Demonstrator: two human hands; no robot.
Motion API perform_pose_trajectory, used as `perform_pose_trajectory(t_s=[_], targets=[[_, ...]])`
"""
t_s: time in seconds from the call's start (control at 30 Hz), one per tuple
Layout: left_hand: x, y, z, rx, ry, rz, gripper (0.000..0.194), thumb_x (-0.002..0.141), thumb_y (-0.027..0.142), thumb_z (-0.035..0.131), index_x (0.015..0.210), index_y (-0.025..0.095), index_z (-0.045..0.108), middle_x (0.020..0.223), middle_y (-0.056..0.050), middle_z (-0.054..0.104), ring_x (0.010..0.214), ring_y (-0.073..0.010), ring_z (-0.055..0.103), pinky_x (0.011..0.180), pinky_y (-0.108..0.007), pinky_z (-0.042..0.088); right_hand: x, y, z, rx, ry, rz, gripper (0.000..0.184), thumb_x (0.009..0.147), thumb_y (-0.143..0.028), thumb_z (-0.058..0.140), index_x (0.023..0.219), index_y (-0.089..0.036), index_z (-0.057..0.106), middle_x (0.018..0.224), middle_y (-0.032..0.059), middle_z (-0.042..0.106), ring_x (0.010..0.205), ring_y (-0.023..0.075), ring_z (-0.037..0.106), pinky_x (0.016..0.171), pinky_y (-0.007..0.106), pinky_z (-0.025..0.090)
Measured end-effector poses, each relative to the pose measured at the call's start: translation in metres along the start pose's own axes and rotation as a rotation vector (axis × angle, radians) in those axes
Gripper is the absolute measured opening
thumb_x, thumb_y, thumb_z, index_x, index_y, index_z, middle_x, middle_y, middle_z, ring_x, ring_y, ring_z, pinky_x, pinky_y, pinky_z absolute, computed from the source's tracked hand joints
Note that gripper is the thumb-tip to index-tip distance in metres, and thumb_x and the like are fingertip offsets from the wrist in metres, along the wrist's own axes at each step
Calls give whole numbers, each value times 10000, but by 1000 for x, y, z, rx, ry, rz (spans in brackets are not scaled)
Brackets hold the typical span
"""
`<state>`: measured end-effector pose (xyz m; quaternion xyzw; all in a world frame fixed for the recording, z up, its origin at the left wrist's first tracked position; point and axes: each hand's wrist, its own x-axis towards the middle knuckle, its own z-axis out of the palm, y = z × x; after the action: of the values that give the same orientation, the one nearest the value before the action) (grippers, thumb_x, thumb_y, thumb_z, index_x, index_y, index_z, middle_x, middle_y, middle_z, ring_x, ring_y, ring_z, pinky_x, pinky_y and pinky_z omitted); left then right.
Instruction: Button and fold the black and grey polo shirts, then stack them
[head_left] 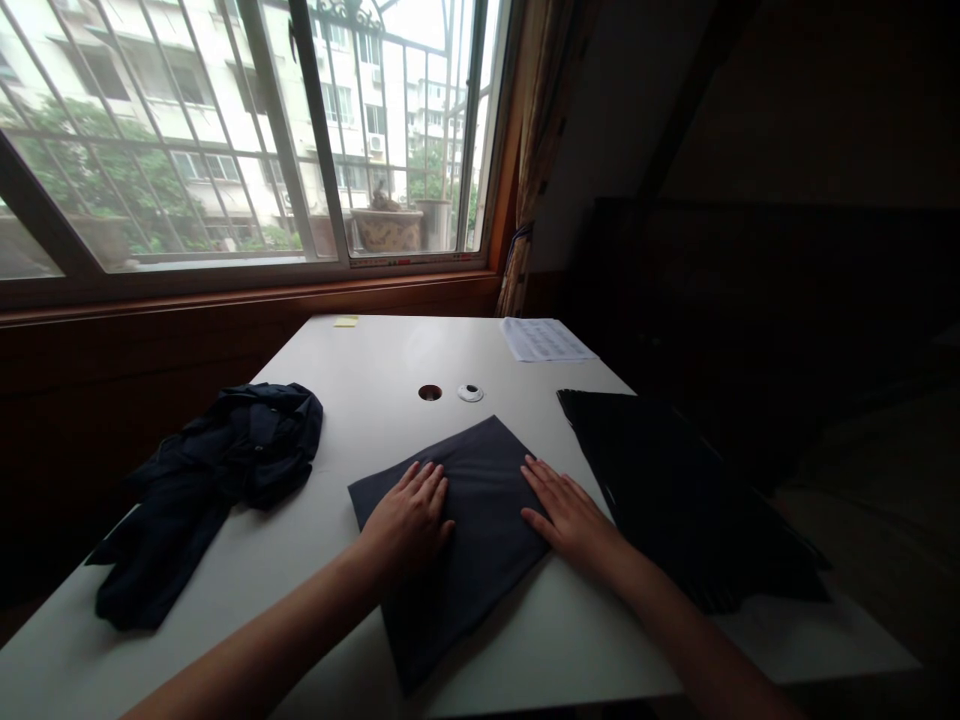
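A folded dark cloth (484, 520) lies flat on the white table (390, 360), turned at an angle with one corner toward the window. My left hand (412, 510) rests palm down on its left part, fingers stretched out. On its right edge lies my right hand (566, 510), also flat with the fingers extended. Neither hand grips anything. To the left sits a crumpled dark garment (255, 445) with a small button showing. At the right a black glossy sheet, perhaps plastic (675, 490), is spread near the table's side.
Beyond the cloth are a round hole (430, 393) in the tabletop and a white ring-shaped cover (471, 393). Printed papers (547, 340) lie at the far right corner, a yellow note (346, 322) at the far left. A barred window (247, 130) and curtain (525, 200) stand behind.
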<state>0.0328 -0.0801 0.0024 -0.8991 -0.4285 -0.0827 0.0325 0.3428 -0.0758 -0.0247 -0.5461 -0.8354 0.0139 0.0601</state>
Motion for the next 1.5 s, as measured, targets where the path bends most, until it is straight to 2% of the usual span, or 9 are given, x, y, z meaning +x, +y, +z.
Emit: perform_pose_trajectory(t_s=[0.33, 0.53, 0.73, 0.8, 0.87, 0.93, 1.0, 1.17, 1.5], targets=[[29, -12, -28, -30, -124, 31, 311, 986, 338, 484, 1124, 150, 690, 1197, -132, 714, 1158, -251, 658, 1155, -448, 365, 0, 0, -1, 2, -10, 5, 681, 1014, -607, 273, 1591, -249, 229, 1654, 52, 208, 1517, 217, 213, 1224, 476, 230], [52, -9, -47, 41, -260, -25, 350, 987, 376, 474, 899, 179, 749, 861, -97, 769, 892, -247, 739, 1006, -431, 488, 0, -2, -4, 9, -26, 14, 676, 1013, -606, 281, 1590, -257, 234, 1652, 57, 212, 1517, 223, 212, 1222, 478, 232], [52, -4, -51, 88, -180, 10, 307, 972, 352, 503, 910, 172, 743, 832, -96, 748, 836, -244, 711, 844, -385, 536, 1, 0, -1, 9, -9, 13, 681, 1011, -613, 272, 1590, -257, 233, 1654, 47, 208, 1517, 216, 211, 1224, 474, 227], [53, 0, -46, 81, -115, 48, 282, 974, 324, 501, 957, 165, 732, 894, -101, 750, 893, -243, 700, 905, -395, 516, 1, 1, 1, 11, 3, 11, 673, 1011, -608, 283, 1591, -271, 228, 1653, 43, 215, 1516, 219, 218, 1223, 477, 230], [57, 5, -35, 72, -37, 77, 306, 981, 322, 493, 1121, 145, 700, 1131, -137, 726, 1092, -271, 660, 1012, -422, 468, 0, 1, 2, 9, 11, 9, 669, 1012, -604, 287, 1590, -272, 230, 1652, 45, 218, 1514, 222, 222, 1222, 479, 231], [61, 8, -19, 55, 9, 89, 446, 994, 389, 476, 1329, 119, 596, 1417, -166, 573, 1325, -304, 517, 1111, -447, 394, 0, 1, 2, 6, 19, 4, 668, 1014, -600, 287, 1590, -266, 233, 1651, 51, 222, 1514, 222, 224, 1222, 477, 230], [63, 8, -1, 28, 9, 64, 592, 1008, 492, 423, 1454, 106, 477, 1556, -164, 409, 1448, -312, 365, 1176, -463, 319, -1, 1, 2, 7, 29, 2, 664, 1016, -593, 293, 1590, -265, 234, 1649, 55, 231, 1513, 222, 228, 1221, 476, 231], [52, -3, 22, -31, 17, 34, 687, 1024, 584, 280, 1540, 136, 347, 1618, -129, 285, 1515, -277, 216, 1234, -494, 199, -2, 0, 0, 14, 28, -7, 659, 1020, -578, 299, 1595, -270, 212, 1648, 60, 236, 1510, 230, 239, 1217, 483, 239], [-2, -30, 9, -37, -24, -21, 718, 1016, 602, 293, 1596, 195, 176, 1651, -107, 178, 1523, -270, 190, 1221, -493, 203, -1, -1, -2, 13, 10, -1, 665, 1018, -585, 299, 1600, -284, 183, 1649, 56, 232, 1510, 230, 235, 1218, 482, 239]])
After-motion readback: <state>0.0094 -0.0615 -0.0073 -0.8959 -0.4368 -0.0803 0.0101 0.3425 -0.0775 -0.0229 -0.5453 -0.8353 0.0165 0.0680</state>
